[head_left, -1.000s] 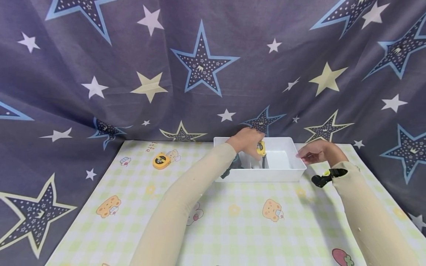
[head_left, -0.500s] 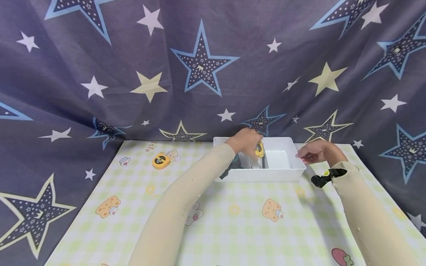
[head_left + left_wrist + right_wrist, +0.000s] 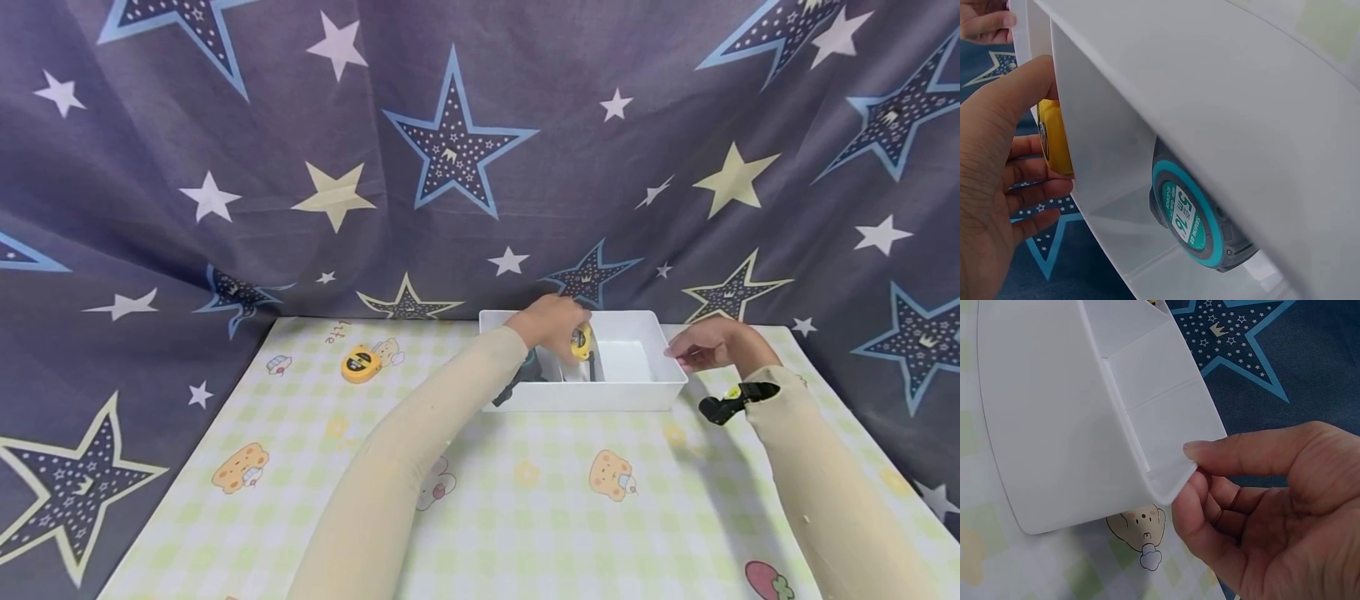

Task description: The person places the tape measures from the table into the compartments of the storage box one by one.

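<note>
Over the middle of a white divided box (image 3: pixel 585 397), my left hand (image 3: pixel 549 323) holds a yellow tape measure (image 3: pixel 581 342) by its sides. In the left wrist view that tape measure (image 3: pixel 1055 137) sits beside a divider, with the thumb and fingers around it. A dark grey tape measure with a teal ring (image 3: pixel 1188 215) stands in the box's left compartment, partly hidden by the front wall. My right hand (image 3: pixel 703 343) pinches the box's right rim between thumb and fingers, as the right wrist view also shows. A second yellow tape measure (image 3: pixel 361 364) lies on the table, left of the box.
A checked cloth with cartoon prints (image 3: pixel 525 500) covers the table. Behind the box hangs a dark star-patterned curtain (image 3: pixel 450 250), close to the table's back edge. Nothing is seen in the box's right compartment (image 3: pixel 627 361).
My left hand has lowered the yellow tape measure slightly and shifted it a little to the left within the box. My right hand keeps its hold on the rim.
</note>
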Demonstrator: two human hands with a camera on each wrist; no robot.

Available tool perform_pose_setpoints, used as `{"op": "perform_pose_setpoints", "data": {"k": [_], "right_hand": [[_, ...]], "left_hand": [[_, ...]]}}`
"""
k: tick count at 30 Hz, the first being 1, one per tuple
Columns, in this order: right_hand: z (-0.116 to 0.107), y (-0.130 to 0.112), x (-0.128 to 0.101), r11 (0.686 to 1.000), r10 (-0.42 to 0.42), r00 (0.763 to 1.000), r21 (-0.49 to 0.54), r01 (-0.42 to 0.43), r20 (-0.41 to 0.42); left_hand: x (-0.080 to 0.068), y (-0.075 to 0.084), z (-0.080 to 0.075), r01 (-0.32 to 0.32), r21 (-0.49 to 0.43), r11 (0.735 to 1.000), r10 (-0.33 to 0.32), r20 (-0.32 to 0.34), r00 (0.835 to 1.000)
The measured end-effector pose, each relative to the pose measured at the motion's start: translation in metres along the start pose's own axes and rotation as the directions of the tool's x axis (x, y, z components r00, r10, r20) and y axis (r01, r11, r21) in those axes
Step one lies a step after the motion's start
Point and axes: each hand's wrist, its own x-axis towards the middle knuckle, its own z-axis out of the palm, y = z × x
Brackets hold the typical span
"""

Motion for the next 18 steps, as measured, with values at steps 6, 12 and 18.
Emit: {"op": "perform_pose_setpoints", "data": {"k": [6,12,18], "right_hand": [[0.001,-0.0001,-0.0007,1.0,-0.001,1.0,-0.005,0.001,-0.004],[0.0001,-0.0001,0.0004,1.0,-0.002,1.0,-0.006,0.002,-0.003],[-0.0004,0.0014,0.0016,1.0,0.001,1.0,-0.002,-0.001,0.002]], "left_hand": [[-0.002,-0.0006,-0.0014,-0.009,-0.038,0.999,0.008,-0.022,1.0],[0.0007,-0.0016,-0.0026,0.009,-0.083,0.997,-0.01,-0.003,1.0],[0.0042,0.0,-0.0021,0.029,-0.087,0.996,-0.028,0.016,0.999]]}}
